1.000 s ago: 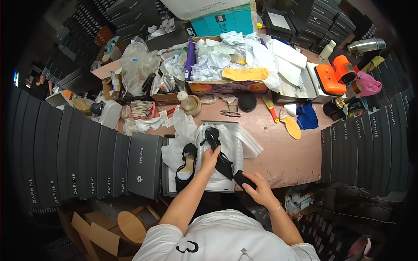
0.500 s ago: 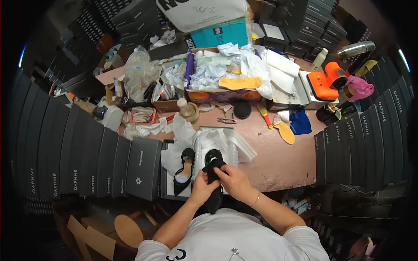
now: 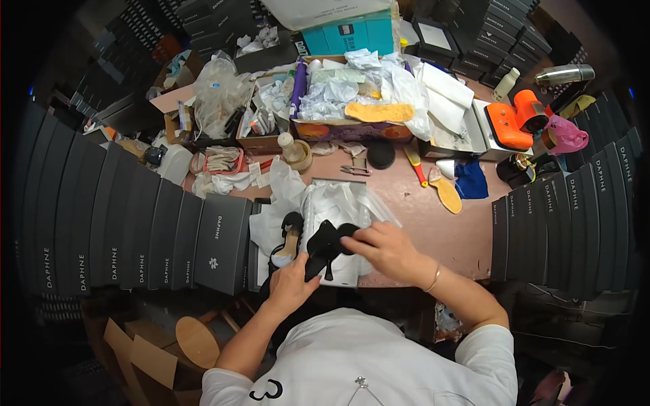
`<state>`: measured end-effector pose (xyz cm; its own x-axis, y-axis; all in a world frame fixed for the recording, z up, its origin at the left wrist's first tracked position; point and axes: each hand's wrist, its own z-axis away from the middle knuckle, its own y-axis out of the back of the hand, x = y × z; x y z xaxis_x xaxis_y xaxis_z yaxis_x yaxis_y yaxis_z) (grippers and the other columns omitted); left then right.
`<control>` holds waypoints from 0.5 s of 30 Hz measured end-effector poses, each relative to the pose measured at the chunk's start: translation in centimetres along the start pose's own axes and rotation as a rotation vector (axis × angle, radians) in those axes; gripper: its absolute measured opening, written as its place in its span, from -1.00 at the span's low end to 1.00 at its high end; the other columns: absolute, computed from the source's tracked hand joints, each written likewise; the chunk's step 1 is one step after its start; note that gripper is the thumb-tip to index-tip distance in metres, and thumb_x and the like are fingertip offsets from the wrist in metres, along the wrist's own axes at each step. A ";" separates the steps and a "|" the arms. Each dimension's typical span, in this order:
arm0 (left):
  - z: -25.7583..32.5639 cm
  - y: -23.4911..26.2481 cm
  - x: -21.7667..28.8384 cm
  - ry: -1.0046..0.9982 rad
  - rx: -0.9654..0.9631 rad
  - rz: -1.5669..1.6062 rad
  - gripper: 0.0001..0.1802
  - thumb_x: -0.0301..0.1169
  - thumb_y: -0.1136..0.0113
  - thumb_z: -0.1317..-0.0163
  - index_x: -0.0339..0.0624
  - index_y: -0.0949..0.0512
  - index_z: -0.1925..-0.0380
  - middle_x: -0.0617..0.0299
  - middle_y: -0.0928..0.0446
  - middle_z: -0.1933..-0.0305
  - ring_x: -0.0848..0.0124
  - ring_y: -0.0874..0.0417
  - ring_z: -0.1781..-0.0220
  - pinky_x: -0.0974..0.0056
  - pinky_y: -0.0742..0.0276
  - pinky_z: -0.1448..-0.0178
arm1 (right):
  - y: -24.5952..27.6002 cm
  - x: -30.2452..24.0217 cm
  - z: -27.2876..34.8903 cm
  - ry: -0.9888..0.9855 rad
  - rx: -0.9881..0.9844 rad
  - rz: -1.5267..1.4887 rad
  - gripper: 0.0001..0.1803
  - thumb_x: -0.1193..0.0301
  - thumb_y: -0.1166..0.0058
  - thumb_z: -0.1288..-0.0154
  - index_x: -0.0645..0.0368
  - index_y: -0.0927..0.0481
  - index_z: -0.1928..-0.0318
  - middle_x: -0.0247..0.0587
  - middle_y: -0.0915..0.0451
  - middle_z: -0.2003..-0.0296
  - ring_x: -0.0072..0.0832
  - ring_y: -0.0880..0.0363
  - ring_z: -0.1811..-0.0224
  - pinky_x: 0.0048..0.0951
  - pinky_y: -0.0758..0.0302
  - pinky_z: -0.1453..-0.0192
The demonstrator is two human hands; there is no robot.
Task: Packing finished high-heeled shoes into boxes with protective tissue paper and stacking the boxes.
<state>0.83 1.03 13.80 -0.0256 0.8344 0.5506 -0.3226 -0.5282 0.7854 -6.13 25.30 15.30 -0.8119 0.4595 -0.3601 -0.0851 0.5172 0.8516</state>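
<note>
A black high-heeled shoe (image 3: 321, 247) is held tilted over the bench's front edge, its slim heel pointing down. My left hand (image 3: 291, 284) is wrapped round its front part. My right hand (image 3: 389, 254) pinches a rounded black part at the other end; whether this is the strap or the back of the shoe I cannot tell. Left of it, a matching black shoe (image 3: 292, 237) with a pale insole lies in an opened dark shoe box (image 3: 261, 271). White tissue paper (image 3: 288, 186) spreads about the box and behind the held shoe.
Dark shoe boxes (image 3: 223, 240) stand in a row at the left, with more boxes (image 3: 569, 230) at the right. Behind lie small pliers (image 3: 355, 170), a round black tin (image 3: 380, 155), a red-yellow brush (image 3: 416, 166), an insole (image 3: 445, 194) and a blue cloth (image 3: 471, 179).
My right hand has moved right and outward, and my left hand slightly left. The shoe has turned from hanging toward me to lying across, with its heel now showing.
</note>
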 end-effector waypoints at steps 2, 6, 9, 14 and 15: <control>-0.3 -0.4 0.4 -0.086 0.068 0.004 -0.53 -0.31 -0.35 0.01 -0.27 -0.40 0.14 -0.08 -0.58 0.28 -0.03 -0.63 0.23 0.02 -0.52 0.20 | -0.7 -2.3 -1.1 0.143 -0.018 -0.090 -0.54 0.44 0.00 -0.07 0.07 -0.57 -0.06 -0.35 -0.50 0.20 -0.42 -0.43 0.25 -0.41 -0.38 0.15; -0.4 -1.2 -0.9 -0.018 0.040 0.195 -0.49 -0.34 -0.38 0.06 -0.27 -0.39 0.13 -0.05 -0.59 0.33 0.02 -0.65 0.25 0.09 -0.52 0.20 | -1.7 3.1 1.6 -0.078 -0.045 -0.005 -0.58 0.49 -0.02 -0.07 0.11 -0.56 -0.02 -0.29 -0.50 0.21 -0.35 -0.44 0.30 -0.38 -0.39 0.18; -0.4 -2.5 -1.9 0.028 0.014 0.444 -0.47 -0.35 -0.41 0.10 -0.28 -0.39 0.14 -0.03 -0.59 0.36 0.14 -0.67 0.31 0.18 -0.52 0.23 | -1.7 0.5 0.8 -0.157 0.226 -0.095 -0.49 0.64 -0.08 0.06 0.16 -0.57 -0.02 -0.19 -0.54 0.25 -0.25 -0.50 0.35 -0.33 -0.44 0.27; -0.7 -3.3 -1.7 0.123 -0.015 0.919 -0.47 -0.44 -0.43 -0.01 -0.35 -0.39 0.06 0.20 -0.58 0.31 0.51 -0.63 0.28 0.42 -0.54 0.20 | -5.6 1.5 1.6 -0.210 0.129 -0.113 -0.49 0.65 -0.07 0.02 0.15 -0.56 -0.04 -0.11 -0.54 0.21 -0.20 -0.53 0.24 -0.31 -0.47 0.21; -0.7 -3.5 -2.6 0.144 0.004 1.024 -0.46 -0.43 -0.43 -0.03 -0.35 -0.38 0.04 0.18 -0.58 0.31 0.51 -0.63 0.28 0.44 -0.55 0.20 | -6.5 4.2 3.7 -0.399 0.137 -0.139 -0.58 0.60 -0.05 -0.08 0.17 -0.56 -0.02 -0.04 -0.54 0.22 -0.13 -0.52 0.23 -0.27 -0.47 0.18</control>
<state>1.38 0.83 9.45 -0.3993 -0.0041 0.9168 -0.0797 -0.9960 -0.0392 -6.87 26.52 6.80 -0.5093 0.6076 -0.6095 -0.0789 0.6723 0.7361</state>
